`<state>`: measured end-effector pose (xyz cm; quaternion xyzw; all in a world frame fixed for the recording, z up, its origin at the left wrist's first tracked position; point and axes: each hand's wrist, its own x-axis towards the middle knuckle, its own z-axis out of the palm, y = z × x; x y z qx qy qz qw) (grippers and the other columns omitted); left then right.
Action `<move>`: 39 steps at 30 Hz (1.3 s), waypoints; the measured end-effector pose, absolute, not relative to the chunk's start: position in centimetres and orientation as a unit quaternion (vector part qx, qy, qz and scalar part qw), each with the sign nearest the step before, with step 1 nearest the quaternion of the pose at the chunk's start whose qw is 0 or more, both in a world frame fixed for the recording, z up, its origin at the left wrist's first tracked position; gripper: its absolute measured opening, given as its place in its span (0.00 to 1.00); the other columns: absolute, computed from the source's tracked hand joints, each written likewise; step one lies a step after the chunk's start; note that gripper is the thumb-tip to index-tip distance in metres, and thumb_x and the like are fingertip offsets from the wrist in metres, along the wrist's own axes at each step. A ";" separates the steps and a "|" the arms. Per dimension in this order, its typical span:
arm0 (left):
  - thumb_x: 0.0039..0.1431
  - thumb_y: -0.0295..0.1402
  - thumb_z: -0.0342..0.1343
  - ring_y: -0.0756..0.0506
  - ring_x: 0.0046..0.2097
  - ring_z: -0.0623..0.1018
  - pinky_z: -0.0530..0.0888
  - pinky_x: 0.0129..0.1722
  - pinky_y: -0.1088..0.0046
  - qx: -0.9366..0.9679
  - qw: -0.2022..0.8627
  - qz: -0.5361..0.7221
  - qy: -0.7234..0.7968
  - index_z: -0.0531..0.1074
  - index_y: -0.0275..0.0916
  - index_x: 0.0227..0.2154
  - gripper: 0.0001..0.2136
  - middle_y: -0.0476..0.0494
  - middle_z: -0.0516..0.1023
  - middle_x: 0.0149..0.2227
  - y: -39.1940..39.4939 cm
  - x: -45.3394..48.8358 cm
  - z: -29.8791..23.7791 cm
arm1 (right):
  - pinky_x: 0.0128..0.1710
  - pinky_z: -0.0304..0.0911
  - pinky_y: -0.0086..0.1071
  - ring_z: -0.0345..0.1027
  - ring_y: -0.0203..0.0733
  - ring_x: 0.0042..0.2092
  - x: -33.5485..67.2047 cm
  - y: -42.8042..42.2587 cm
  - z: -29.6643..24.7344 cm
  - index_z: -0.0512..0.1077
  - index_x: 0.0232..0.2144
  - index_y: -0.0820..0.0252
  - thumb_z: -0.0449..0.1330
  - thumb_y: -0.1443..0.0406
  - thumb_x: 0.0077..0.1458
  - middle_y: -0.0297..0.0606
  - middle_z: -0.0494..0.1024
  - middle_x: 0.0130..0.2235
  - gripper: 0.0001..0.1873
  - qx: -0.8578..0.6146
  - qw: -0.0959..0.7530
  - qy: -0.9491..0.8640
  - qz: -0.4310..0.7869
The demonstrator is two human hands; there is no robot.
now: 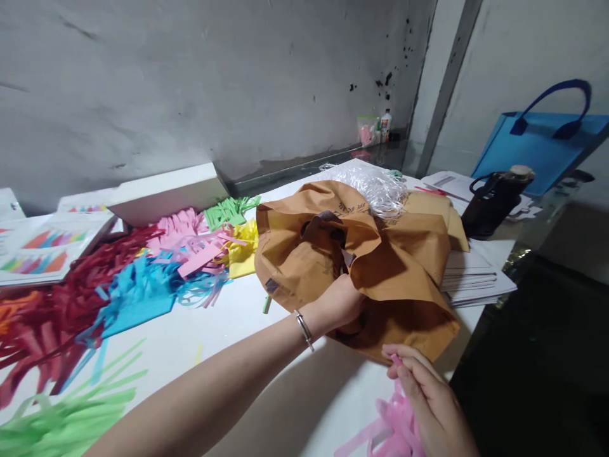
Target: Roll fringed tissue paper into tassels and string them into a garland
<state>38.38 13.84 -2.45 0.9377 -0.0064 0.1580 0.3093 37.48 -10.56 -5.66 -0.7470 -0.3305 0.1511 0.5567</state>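
Note:
My left hand (339, 303), with a silver bangle on the wrist, reaches into the folds of a brown fabric bag (390, 266) lying on the white table (266, 381); its fingers are hidden inside the cloth. My right hand (428, 397) is at the bag's near edge, fingers pinched on pink fringed paper strips (387, 428) that trail down to the table.
Piles of fringed paper lie at the left: red (57, 311), blue (137, 292), pink (188, 238), yellow (242, 251), green (66, 422). Crumpled clear plastic (375, 187) sits behind the bag. A paper stack (471, 273), dark bottle (495, 200) and blue tote (537, 146) stand at the right.

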 end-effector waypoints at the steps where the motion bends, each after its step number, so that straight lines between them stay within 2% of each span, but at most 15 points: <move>1: 0.64 0.28 0.52 0.42 0.47 0.78 0.75 0.54 0.65 0.939 0.306 0.157 -0.011 0.76 0.39 0.46 0.12 0.40 0.82 0.47 13.7 38.7 -2.8 | 0.42 0.75 0.25 0.80 0.40 0.41 37.5 -10.6 -5.6 0.78 0.48 0.53 0.52 0.55 0.68 0.42 0.80 0.49 0.18 -0.748 0.553 -0.334 0.149; 5: 0.66 0.29 0.49 0.42 0.52 0.77 0.73 0.57 0.63 0.937 0.308 0.164 -0.025 0.74 0.40 0.51 0.14 0.39 0.80 0.52 13.2 39.3 -3.4 | 0.41 0.75 0.25 0.79 0.39 0.41 37.5 -10.5 -5.4 0.78 0.47 0.52 0.51 0.55 0.69 0.41 0.81 0.48 0.18 -0.751 0.542 -0.350 0.138; 10: 0.61 0.28 0.55 0.38 0.56 0.75 0.70 0.61 0.58 0.939 0.299 0.158 -0.057 0.74 0.39 0.51 0.16 0.36 0.77 0.55 12.7 38.6 -2.9 | 0.41 0.75 0.26 0.79 0.40 0.41 37.4 -10.2 -5.3 0.79 0.46 0.53 0.51 0.55 0.69 0.42 0.81 0.47 0.19 -0.751 0.541 -0.357 0.127; 16: 0.59 0.25 0.54 0.38 0.53 0.76 0.72 0.59 0.57 0.943 0.293 0.147 -0.059 0.75 0.37 0.50 0.16 0.36 0.78 0.54 12.2 38.0 -2.6 | 0.41 0.75 0.25 0.79 0.39 0.41 37.2 -10.3 -5.7 0.79 0.46 0.52 0.51 0.55 0.69 0.41 0.81 0.48 0.18 -0.751 0.543 -0.353 0.131; 22: 0.54 0.24 0.59 0.36 0.53 0.76 0.72 0.58 0.56 0.945 0.300 0.130 -0.013 0.75 0.38 0.47 0.17 0.36 0.79 0.52 12.2 38.1 -3.4 | 0.41 0.73 0.23 0.79 0.37 0.40 37.4 -10.1 -5.4 0.78 0.46 0.52 0.51 0.56 0.69 0.39 0.81 0.47 0.17 -0.745 0.552 -0.353 0.122; 26: 0.52 0.24 0.62 0.35 0.52 0.76 0.73 0.57 0.56 0.940 0.321 0.113 0.015 0.76 0.39 0.44 0.15 0.38 0.80 0.51 12.2 37.9 -3.3 | 0.40 0.73 0.22 0.79 0.37 0.38 37.0 -9.8 -4.8 0.79 0.43 0.52 0.52 0.54 0.68 0.38 0.81 0.44 0.17 -0.736 0.577 -0.338 0.106; 33: 0.50 0.23 0.63 0.33 0.52 0.76 0.70 0.58 0.54 0.910 0.396 0.098 0.073 0.77 0.35 0.41 0.13 0.33 0.80 0.50 11.6 37.5 -1.4 | 0.42 0.73 0.25 0.78 0.38 0.41 36.9 -9.8 -5.8 0.79 0.45 0.52 0.51 0.54 0.68 0.39 0.80 0.48 0.18 -0.739 0.576 -0.329 0.121; 35: 0.53 0.25 0.62 0.36 0.48 0.78 0.73 0.54 0.58 0.891 0.437 0.089 0.084 0.78 0.35 0.37 0.08 0.36 0.82 0.45 11.3 36.7 -0.3 | 0.42 0.74 0.25 0.79 0.39 0.42 37.3 -10.1 -6.1 0.78 0.46 0.53 0.51 0.55 0.69 0.40 0.80 0.48 0.18 -0.741 0.561 -0.347 0.126; 37: 0.57 0.29 0.60 0.41 0.40 0.79 0.76 0.45 0.66 0.866 0.486 0.072 0.091 0.78 0.35 0.33 0.04 0.40 0.82 0.36 10.8 35.0 0.9 | 0.42 0.74 0.25 0.80 0.39 0.43 37.6 -10.5 -6.0 0.77 0.47 0.54 0.50 0.57 0.69 0.41 0.81 0.49 0.18 -0.746 0.554 -0.350 0.120; 39: 0.60 0.35 0.58 0.46 0.31 0.77 0.76 0.33 0.73 0.837 0.534 0.057 0.100 0.77 0.34 0.31 0.09 0.44 0.79 0.28 10.1 32.3 2.1 | 0.42 0.74 0.24 0.80 0.40 0.42 37.4 -10.9 -5.6 0.77 0.46 0.55 0.51 0.57 0.69 0.41 0.81 0.48 0.17 -0.751 0.548 -0.357 0.090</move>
